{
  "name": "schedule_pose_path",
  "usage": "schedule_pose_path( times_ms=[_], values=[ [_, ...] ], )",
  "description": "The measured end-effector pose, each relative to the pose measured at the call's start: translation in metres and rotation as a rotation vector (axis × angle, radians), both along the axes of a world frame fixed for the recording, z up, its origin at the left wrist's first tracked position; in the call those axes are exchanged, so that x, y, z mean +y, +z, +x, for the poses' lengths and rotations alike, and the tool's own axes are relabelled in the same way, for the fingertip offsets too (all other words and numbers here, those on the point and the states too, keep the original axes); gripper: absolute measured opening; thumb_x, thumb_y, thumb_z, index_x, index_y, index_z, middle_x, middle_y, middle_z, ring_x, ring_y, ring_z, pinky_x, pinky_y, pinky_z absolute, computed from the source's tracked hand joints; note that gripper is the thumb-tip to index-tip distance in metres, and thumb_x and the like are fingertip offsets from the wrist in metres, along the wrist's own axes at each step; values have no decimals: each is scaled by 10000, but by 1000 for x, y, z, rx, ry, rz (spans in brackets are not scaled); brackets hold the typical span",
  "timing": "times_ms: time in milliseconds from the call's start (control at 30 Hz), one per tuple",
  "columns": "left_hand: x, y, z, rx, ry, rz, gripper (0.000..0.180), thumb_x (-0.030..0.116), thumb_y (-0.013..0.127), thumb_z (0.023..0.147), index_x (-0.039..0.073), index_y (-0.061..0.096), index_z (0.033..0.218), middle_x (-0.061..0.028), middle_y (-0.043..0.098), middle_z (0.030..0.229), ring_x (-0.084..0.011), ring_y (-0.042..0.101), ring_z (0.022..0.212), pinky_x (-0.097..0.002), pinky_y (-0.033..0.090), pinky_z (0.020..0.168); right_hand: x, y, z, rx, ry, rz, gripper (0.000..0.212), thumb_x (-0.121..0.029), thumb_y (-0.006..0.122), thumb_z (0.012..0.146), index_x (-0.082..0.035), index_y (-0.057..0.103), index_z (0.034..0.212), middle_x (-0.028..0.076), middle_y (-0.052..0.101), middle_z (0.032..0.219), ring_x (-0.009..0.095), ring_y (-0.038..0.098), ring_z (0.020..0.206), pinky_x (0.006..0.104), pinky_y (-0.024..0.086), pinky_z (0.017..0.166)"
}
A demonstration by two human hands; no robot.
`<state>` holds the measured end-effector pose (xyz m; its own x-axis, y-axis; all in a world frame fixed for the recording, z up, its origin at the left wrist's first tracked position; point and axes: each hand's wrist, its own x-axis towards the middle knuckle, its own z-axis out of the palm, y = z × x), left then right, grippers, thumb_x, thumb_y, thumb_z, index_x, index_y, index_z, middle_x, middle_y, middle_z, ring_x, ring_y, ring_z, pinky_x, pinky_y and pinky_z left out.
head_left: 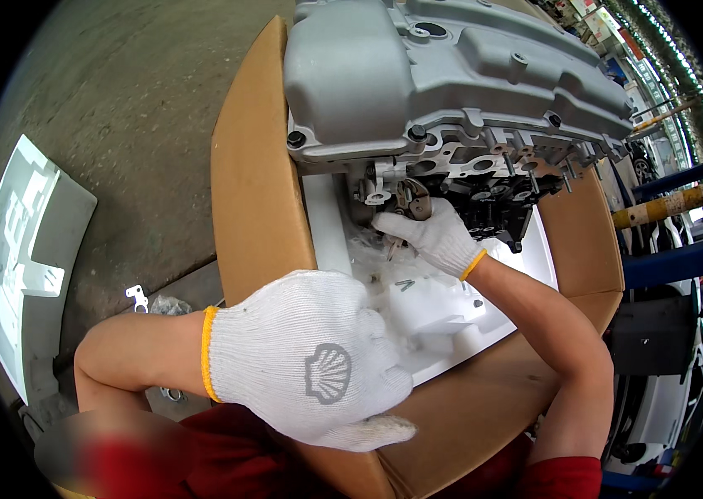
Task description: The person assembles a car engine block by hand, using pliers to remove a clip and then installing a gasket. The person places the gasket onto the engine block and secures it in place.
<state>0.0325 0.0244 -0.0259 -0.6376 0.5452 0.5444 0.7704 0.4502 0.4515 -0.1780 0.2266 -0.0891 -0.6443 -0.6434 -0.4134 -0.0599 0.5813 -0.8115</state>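
Observation:
A silver-grey engine (459, 79) stands in an opened cardboard box, its lower parts black. My right hand (439, 237), in a white knitted glove with a yellow cuff, reaches in under the engine's near edge. Its thumb and fingers are closed about a round metal part (412, 198) at the engine's lower left end; the fingertips are partly hidden. Closer to me, my left hand (310, 362), in a matching glove, hangs over the box's near side, back upward. Its thumb stretches apart while the other fingers bend downward, tips hidden. Nothing shows in it.
Cardboard flaps (264, 158) rise around the engine. White moulded packing (443, 303) and clear plastic film (372, 249) lie inside the box. On the floor at left are a white panel (31, 274) and a small metal bracket (137, 296). A yellow-and-black bar (671, 202) juts in at right.

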Motion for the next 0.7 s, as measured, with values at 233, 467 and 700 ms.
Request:
schedule_pose_path(
  times_ms=[233,467,700],
  values=[
    [-2,-1,0,77,3,10,437,593,806,981,229,668,784,14,551,655,-239,585,553,-399,429,541,1,40,-28,369,237,470,681,-638,875,940,34,829,1034,169,777,817,298,778,827,443,610,834],
    [-2,3,-3,48,-25,-83,494,635,741,1012,230,635,749,-3,549,613,-246,579,528,-404,406,524,7,22,-22,530,201,320,648,-600,903,929,29,843,1071,209,835,997,368,803,971,473,611,918],
    [1,5,-2,5,-11,-123,514,631,748,1005,221,632,718,-13,566,607,-253,600,534,-408,427,532,-2,-14,-5,22,-23,-50,376,-360,944,942,-23,869,1092,52,803,871,103,675,737,297,546,706]
  ],
)
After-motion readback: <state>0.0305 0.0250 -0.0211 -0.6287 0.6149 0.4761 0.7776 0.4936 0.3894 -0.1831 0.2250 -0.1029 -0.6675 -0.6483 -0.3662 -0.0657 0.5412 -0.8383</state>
